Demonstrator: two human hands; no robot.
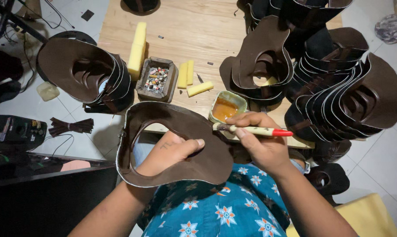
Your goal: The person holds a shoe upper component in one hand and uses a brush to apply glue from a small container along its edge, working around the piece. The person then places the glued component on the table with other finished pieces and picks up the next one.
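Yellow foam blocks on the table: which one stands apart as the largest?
The long yellow foam block left of the square tray; the three small sticks lie right of it.

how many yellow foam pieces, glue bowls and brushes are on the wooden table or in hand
yellow foam blocks: 4, one tall, two side by side, one lying flat
small green bowl of amber glue: 1
red-tipped cream-handled brush, in the right hand: 1
total: 6

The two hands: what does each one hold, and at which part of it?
The left hand holds a brown hat brim piece, reaching through its opening with the thumb pressed on top. The right hand grips a brush at mid-handle, bristles on the brim.
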